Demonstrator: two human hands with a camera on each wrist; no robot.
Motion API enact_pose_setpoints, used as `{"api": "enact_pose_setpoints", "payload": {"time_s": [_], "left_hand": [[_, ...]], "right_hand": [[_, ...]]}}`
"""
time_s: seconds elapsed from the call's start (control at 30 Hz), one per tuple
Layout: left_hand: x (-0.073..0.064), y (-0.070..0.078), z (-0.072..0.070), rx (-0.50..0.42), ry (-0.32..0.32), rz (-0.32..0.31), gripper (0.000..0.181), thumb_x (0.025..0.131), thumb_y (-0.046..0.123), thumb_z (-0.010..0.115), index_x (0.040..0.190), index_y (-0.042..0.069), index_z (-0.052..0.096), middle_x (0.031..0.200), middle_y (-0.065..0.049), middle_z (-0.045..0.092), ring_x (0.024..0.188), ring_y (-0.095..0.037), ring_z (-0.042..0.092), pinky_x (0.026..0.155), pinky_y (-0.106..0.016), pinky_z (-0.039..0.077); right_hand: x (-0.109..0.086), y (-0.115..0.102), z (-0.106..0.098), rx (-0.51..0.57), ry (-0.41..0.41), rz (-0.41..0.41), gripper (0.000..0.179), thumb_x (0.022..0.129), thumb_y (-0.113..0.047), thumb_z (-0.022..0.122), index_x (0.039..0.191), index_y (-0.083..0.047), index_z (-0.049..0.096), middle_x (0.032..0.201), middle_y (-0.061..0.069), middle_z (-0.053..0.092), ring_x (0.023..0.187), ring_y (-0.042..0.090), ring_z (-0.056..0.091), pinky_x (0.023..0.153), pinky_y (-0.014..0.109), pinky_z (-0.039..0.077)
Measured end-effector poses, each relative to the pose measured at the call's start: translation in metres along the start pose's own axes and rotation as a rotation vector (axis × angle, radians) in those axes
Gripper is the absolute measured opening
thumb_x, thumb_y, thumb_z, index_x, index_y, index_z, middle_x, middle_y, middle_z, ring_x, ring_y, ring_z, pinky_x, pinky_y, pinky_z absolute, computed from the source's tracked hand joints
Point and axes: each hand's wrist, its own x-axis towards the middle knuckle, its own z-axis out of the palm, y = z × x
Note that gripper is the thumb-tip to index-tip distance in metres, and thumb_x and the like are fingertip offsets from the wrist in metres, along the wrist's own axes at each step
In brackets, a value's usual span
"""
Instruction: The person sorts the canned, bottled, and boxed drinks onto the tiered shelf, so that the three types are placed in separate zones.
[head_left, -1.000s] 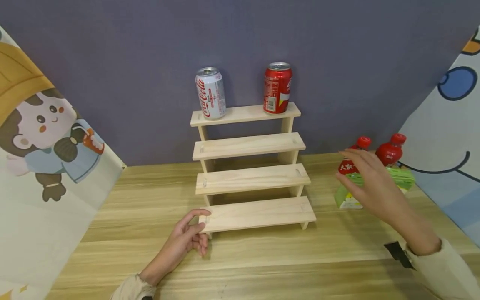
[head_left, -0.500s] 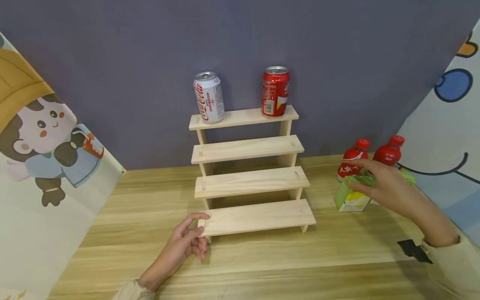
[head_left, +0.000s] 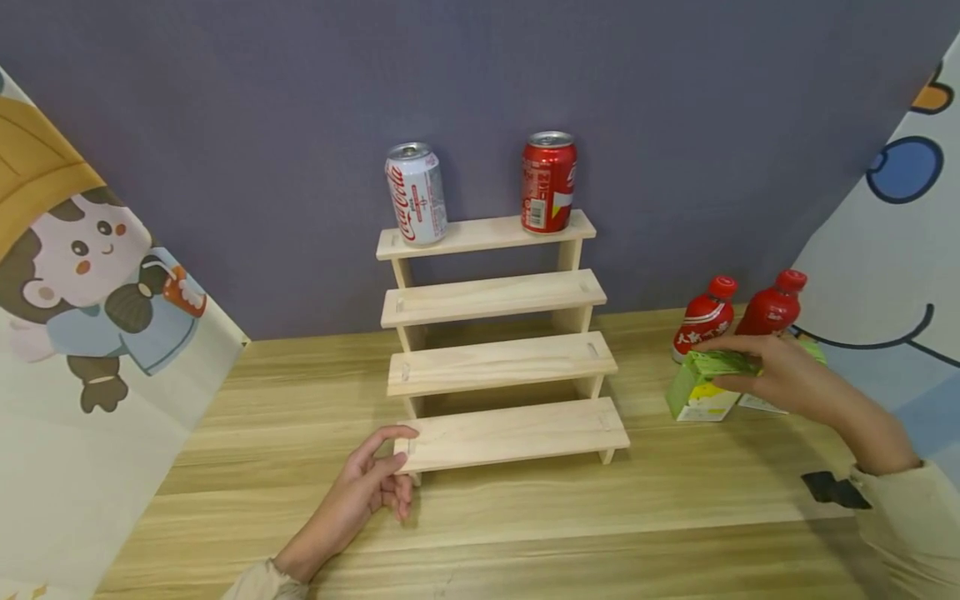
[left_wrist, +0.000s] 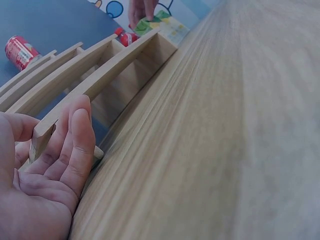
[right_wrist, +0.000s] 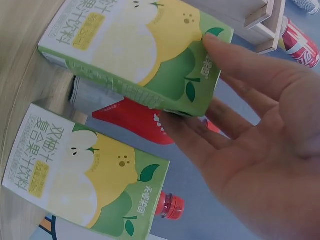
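Observation:
My left hand (head_left: 363,487) grips the left end of the lowest step of a wooden tiered shelf (head_left: 510,435). In the left wrist view its thumb and fingers lie around the end of that board (left_wrist: 45,137). Over on the right, my right hand (head_left: 798,379) pinches the top of a green and yellow juice carton (head_left: 703,400), which stands upright. The right wrist view shows the thumb on this carton's (right_wrist: 135,45) printed front and fingers at its side. A second, matching carton (right_wrist: 85,175) stands beside it, mostly hidden by the hand in the head view.
On the top step stand a white Coca-Cola can (head_left: 417,200) at the left and a red can (head_left: 549,185) at the right. Two red-capped bottles (head_left: 703,321) stand behind the cartons. A dark back wall (head_left: 300,167) and printed side panels (head_left: 892,283) bound the wooden tabletop (head_left: 480,533).
My right hand has come down onto the nearer carton, its thumb and fingers closing at the top. The left hand keeps its place on the shelf. The head view has shifted slightly.

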Motion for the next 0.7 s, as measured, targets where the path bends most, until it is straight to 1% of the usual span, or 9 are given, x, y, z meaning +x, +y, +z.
{"api": "enact_pose_setpoints", "payload": {"time_s": [0.1, 0.2, 0.3, 0.4, 0.47, 0.57, 0.7], "left_hand": [[0.0002, 0.0011, 0.0006, 0.001, 0.001, -0.009, 0.039, 0.109, 0.010, 0.039, 0.146, 0.000, 0.033, 0.076, -0.007, 0.069, 0.062, -0.017, 0.067, 0.055, -0.029, 0.060], [0.0009, 0.0020, 0.0011, 0.003, 0.005, -0.021, 0.039, 0.108, 0.012, 0.040, 0.146, 0.001, 0.033, 0.076, -0.006, 0.069, 0.062, -0.017, 0.067, 0.055, -0.029, 0.060], [0.0021, 0.0015, 0.0007, 0.007, -0.008, -0.010, 0.039, 0.109, 0.010, 0.038, 0.146, 0.000, 0.032, 0.076, -0.006, 0.069, 0.062, -0.017, 0.067, 0.055, -0.029, 0.060], [0.0027, 0.0008, -0.0001, 0.006, -0.007, -0.009, 0.038, 0.109, 0.010, 0.038, 0.146, 0.000, 0.033, 0.076, -0.006, 0.069, 0.062, -0.017, 0.068, 0.055, -0.029, 0.060], [0.0023, 0.0005, -0.0007, 0.007, 0.003, -0.021, 0.038, 0.109, 0.011, 0.039, 0.145, 0.001, 0.034, 0.075, -0.006, 0.069, 0.062, -0.017, 0.068, 0.056, -0.028, 0.060], [0.0012, 0.0010, -0.0018, 0.011, 0.007, -0.035, 0.039, 0.109, 0.012, 0.039, 0.146, 0.001, 0.033, 0.075, -0.006, 0.069, 0.062, -0.017, 0.067, 0.056, -0.028, 0.060], [0.0011, 0.0021, -0.0025, 0.019, -0.004, -0.032, 0.041, 0.109, 0.012, 0.039, 0.147, -0.001, 0.030, 0.076, -0.006, 0.069, 0.063, -0.018, 0.067, 0.056, -0.030, 0.060]], "right_hand": [[-0.0007, 0.0024, -0.0015, 0.011, -0.020, 0.005, 0.051, 0.075, -0.015, 0.088, 0.123, -0.014, 0.070, 0.106, 0.004, 0.071, 0.083, 0.010, 0.059, 0.065, 0.027, 0.051], [-0.0014, 0.0042, -0.0031, 0.030, -0.038, 0.001, 0.053, 0.076, -0.014, 0.087, 0.126, -0.013, 0.069, 0.106, 0.003, 0.070, 0.083, 0.005, 0.058, 0.064, 0.024, 0.051], [-0.0029, 0.0052, -0.0039, 0.063, -0.041, 0.005, 0.054, 0.076, -0.011, 0.087, 0.127, -0.011, 0.069, 0.096, -0.002, 0.069, 0.075, 0.003, 0.052, 0.058, 0.021, 0.046], [-0.0039, 0.0052, -0.0040, 0.077, -0.036, 0.023, 0.053, 0.076, -0.012, 0.086, 0.126, -0.010, 0.070, 0.082, -0.006, 0.063, 0.065, 0.002, 0.043, 0.051, 0.020, 0.037], [-0.0037, 0.0043, -0.0035, 0.078, -0.031, 0.031, 0.053, 0.076, -0.013, 0.087, 0.126, -0.009, 0.070, 0.076, -0.007, 0.060, 0.062, 0.003, 0.039, 0.048, 0.021, 0.034], [-0.0024, 0.0026, -0.0027, 0.066, -0.024, 0.037, 0.053, 0.076, -0.015, 0.087, 0.125, -0.008, 0.070, 0.074, -0.008, 0.059, 0.059, 0.003, 0.037, 0.047, 0.021, 0.032], [-0.0013, 0.0012, -0.0026, 0.059, -0.019, 0.033, 0.052, 0.076, -0.015, 0.087, 0.124, -0.007, 0.071, 0.075, -0.007, 0.062, 0.060, 0.004, 0.041, 0.047, 0.021, 0.035]]}}
